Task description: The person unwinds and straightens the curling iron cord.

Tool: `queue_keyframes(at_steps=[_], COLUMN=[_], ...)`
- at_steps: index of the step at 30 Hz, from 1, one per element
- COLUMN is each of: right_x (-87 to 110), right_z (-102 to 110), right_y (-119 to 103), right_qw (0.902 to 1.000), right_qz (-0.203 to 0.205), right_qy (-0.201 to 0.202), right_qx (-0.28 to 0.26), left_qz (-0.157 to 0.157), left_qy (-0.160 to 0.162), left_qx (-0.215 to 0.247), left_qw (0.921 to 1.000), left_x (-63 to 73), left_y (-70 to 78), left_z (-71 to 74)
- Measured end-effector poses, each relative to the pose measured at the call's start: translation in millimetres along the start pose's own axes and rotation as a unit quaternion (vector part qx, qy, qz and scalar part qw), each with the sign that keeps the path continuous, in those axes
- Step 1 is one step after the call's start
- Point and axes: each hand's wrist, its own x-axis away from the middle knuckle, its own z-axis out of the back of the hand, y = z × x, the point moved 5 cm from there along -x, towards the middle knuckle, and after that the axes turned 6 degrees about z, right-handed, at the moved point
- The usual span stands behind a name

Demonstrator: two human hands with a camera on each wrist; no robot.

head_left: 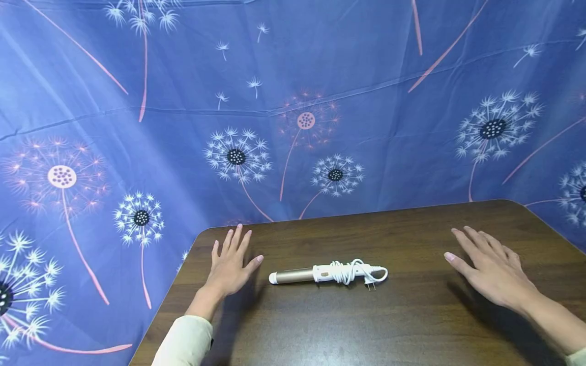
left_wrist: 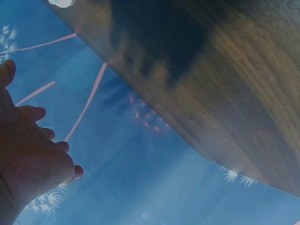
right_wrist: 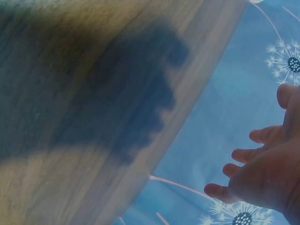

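Observation:
A curling iron (head_left: pixel 293 276) with a brownish-gold barrel and a white handle lies across the table in the head view. Its white cord (head_left: pixel 345 273) is wound round the handle, and the two-pin plug (head_left: pixel 370 281) sticks out near the handle end. To the left of the barrel's white tip is my left hand (head_left: pixel 230 272), fingers spread and nothing in it. My right hand (head_left: pixel 496 272) is well to the right of the iron, fingers extended, also holding nothing. Both wrist views show the hands' shadows on the wood; the left hand (left_wrist: pixel 35 154) and right hand (right_wrist: pixel 267 161) appear at the edges.
The dark brown wooden table (head_left: pixel 320 325) has rounded far corners. Behind it and along its left side hangs a blue cloth (head_left: pixel 380 152) printed with dandelions. A pale sleeve (head_left: pixel 185 340) covers my left forearm.

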Motion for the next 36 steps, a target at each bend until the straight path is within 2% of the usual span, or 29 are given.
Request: queue_keyframes(at_steps=[11, 30, 36], right_x=[-4.5, -7.3, -8.8], right_z=[1, -2, -4], right_y=[-17, -36, -40], right_qw=[0.9996, 0.9968, 0.9953], right_qz=[0.012, 0.034, 0.04], right_qy=[0.019, 0.051, 0.057], right_qx=[-0.018, -0.052, -0.068], left_qz=[-0.019, -0.061, -0.09], left_qy=[0.01, -0.017, -0.023], left_qx=[0.024, 0.03, 0.032], left_qw=[0.9995, 0.9975, 0.9952], left_x=[-0.3, -1.4, -1.1], left_y=[14.3, 41.3, 51.2], left_z=[-10.5, -25.7, -30.6])
